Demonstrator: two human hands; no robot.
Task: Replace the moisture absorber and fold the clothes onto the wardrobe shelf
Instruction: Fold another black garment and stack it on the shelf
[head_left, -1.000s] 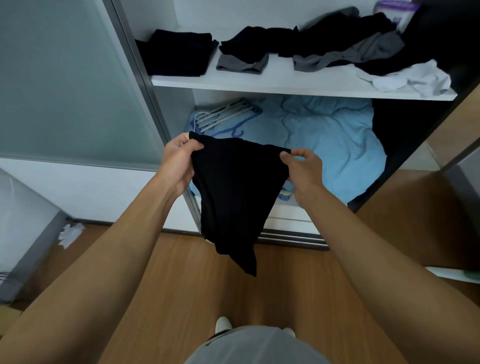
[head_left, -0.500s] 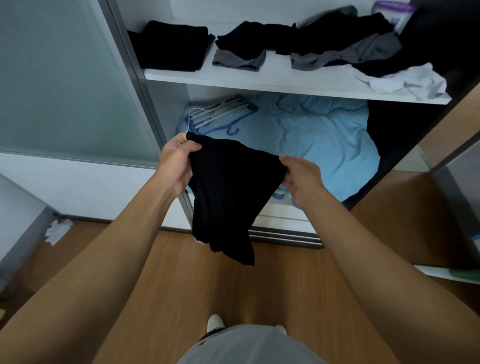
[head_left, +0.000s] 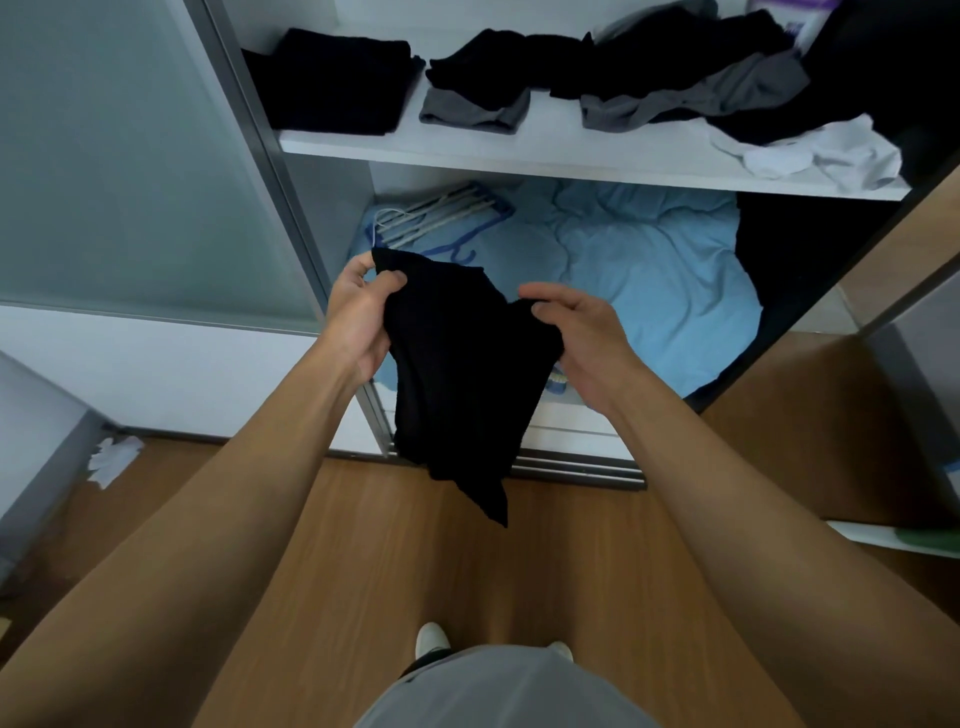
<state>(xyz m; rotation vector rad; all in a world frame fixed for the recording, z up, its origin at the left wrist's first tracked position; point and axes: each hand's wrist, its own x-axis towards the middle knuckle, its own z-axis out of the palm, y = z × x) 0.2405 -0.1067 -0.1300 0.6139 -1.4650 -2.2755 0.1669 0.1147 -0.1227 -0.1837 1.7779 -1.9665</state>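
Grip: left hand (head_left: 358, 322) pinches 1 top corner of the limp black fabric garment (head_left: 462, 384), right hand (head_left: 587, 338) curls round the other; hung clear of the brown wooden floor (head_left: 571, 525), probably so edges can meet for a fold. White wardrobe shelf (head_left: 519, 150) above carries a folded black stack (head_left: 337, 78)

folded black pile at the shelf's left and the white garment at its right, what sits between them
In the head view, a small black-over-grey pile and a crumpled black and grey heap lie between them.
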